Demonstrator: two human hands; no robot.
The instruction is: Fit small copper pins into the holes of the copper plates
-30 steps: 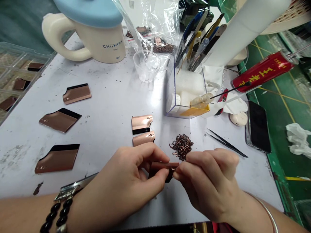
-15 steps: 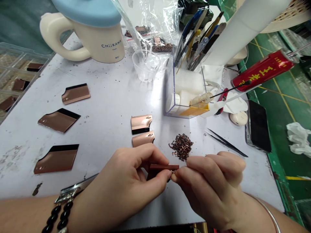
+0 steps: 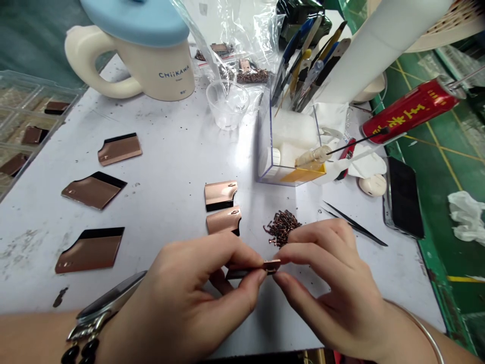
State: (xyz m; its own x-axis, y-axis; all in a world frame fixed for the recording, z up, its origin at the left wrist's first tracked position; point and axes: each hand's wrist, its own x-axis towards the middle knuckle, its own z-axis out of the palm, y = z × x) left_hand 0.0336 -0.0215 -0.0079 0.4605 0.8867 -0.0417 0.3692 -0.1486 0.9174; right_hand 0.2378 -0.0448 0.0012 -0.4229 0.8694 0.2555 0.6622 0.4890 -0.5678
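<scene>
Both hands meet low over the table (image 3: 170,167), working on one small copper plate (image 3: 250,269). The left hand (image 3: 189,298) pinches the plate edge-on between thumb and forefinger, just clear of the surface. The right hand (image 3: 333,283) pinches the plate's right end, thumb below and forefinger above; something tiny may sit between those fingertips, but it is too small to tell.

Just beyond the right hand lies a heap of pins (image 3: 283,227), and the step in hand looks like fitting one of them into the plate's end, with the pin seemingly at the edge and not yet clearly seated. The next move would call for steady, fine alignment: the left fingers keeping the plate from twisting while the right presses straight along its length, since a slant could bend the pin or drop it.

Two finished-looking plates (image 3: 222,207) lie one behind the other, just past the left hand. Three larger sheets (image 3: 93,189) lie spread at the left, near a tray (image 3: 22,131) with more parts in its cells. Tweezers (image 3: 354,225) rest to the right of the pins, untouched. Farther back stand a mug (image 3: 151,55), a clear cup (image 3: 227,103) and a tool box (image 3: 291,141).
</scene>
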